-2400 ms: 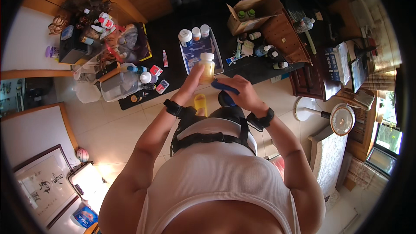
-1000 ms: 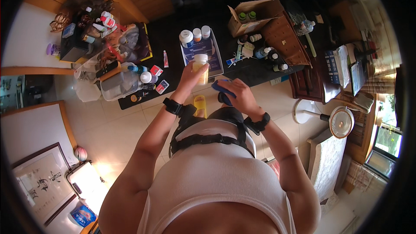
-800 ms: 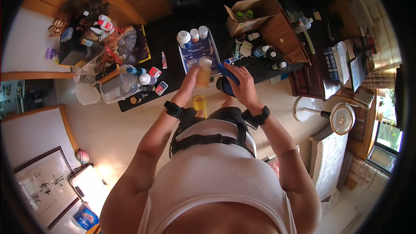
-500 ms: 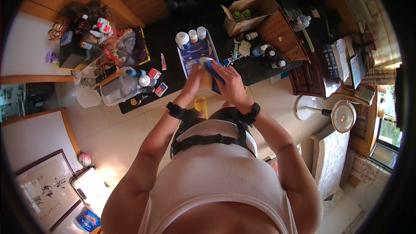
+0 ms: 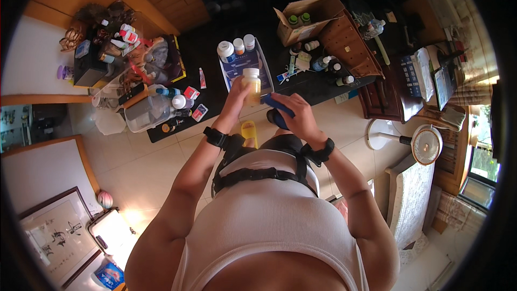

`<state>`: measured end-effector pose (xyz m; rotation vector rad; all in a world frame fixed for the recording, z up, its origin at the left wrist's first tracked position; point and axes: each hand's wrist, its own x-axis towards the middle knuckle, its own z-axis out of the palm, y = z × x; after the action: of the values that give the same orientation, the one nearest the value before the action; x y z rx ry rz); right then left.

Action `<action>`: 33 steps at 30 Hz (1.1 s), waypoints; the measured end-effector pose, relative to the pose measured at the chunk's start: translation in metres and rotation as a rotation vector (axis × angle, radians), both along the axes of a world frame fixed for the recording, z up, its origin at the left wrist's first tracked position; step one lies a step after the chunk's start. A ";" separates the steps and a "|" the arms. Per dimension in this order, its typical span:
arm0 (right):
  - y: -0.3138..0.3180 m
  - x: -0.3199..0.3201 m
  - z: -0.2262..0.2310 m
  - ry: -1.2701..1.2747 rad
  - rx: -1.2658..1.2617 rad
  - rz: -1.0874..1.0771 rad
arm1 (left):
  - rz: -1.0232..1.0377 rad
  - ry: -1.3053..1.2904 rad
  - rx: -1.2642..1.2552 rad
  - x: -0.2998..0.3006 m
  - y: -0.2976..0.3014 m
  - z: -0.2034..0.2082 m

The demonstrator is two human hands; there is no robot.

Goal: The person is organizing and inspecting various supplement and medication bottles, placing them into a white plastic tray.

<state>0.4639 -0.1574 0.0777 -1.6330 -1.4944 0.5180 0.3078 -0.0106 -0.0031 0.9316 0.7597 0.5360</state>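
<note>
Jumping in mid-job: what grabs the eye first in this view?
At centre, the left hand holds up a yellowish bottle with a white cap, and the right hand holds a blue object beside it. Behind them a dark table is crowded with bottles, with an open cardboard box at its right.

Dark table point(image 5: 215, 48) carries white-capped bottles point(image 5: 235, 48) near centre, cardboard box point(image 5: 307, 16) at 2 o'clock, clear tub point(image 5: 148, 112) at 8 o'clock.
</note>
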 end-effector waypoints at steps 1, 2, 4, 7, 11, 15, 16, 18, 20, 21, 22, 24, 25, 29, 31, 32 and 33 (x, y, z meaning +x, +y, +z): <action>0.000 0.002 0.001 0.032 -0.002 -0.076 | -0.004 0.000 0.000 0.001 -0.002 0.003; 0.002 0.005 0.000 0.055 -0.023 -0.122 | -0.027 0.074 0.065 0.002 -0.006 0.006; 0.009 0.008 0.002 0.056 0.009 -0.150 | -0.109 0.108 0.129 0.007 -0.008 0.025; 0.024 0.010 0.005 0.042 0.079 -0.167 | -0.193 0.084 -0.097 0.007 -0.009 0.037; 0.040 0.008 -0.005 -0.089 0.109 -0.145 | -0.144 -0.101 -0.090 0.009 -0.012 0.026; 0.041 -0.009 -0.017 -0.131 0.067 -0.099 | -0.070 -0.144 -0.037 0.007 -0.011 0.008; 0.039 -0.009 -0.015 -0.155 0.085 -0.076 | -0.040 -0.127 -0.081 0.006 -0.012 0.010; 0.034 -0.015 -0.011 -0.144 0.055 -0.025 | 0.046 -0.092 -0.155 0.009 -0.009 0.007; 0.027 -0.022 -0.005 -0.109 0.035 0.052 | 0.058 -0.060 -0.107 0.005 0.000 -0.001; 0.023 -0.023 -0.006 -0.110 0.034 0.053 | 0.067 -0.027 -0.057 0.002 0.003 -0.005; 0.020 -0.023 -0.006 -0.072 -0.015 0.090 | 0.070 -0.010 -0.095 0.000 0.003 0.008; 0.012 -0.021 -0.002 0.009 -0.179 0.116 | 0.033 -0.039 -0.084 -0.004 0.010 0.005; 0.009 -0.018 -0.004 0.009 -0.180 0.115 | -0.012 -0.069 -0.071 -0.005 0.012 0.008; 0.012 -0.010 -0.010 0.057 -0.005 -0.010 | -0.069 0.054 0.075 -0.006 0.015 0.009; 0.016 -0.005 -0.005 0.029 -0.042 -0.091 | -0.066 0.077 0.030 -0.006 0.013 0.005; 0.019 -0.002 -0.007 0.026 -0.026 -0.107 | -0.065 0.099 -0.016 -0.005 0.012 0.003; 0.024 0.000 -0.007 0.027 -0.026 -0.109 | -0.068 0.099 -0.016 -0.005 0.010 0.002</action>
<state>0.4635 -0.1334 0.0705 -1.7106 -1.3758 0.4985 0.3028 -0.0005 -0.0009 0.9708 0.8176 0.4263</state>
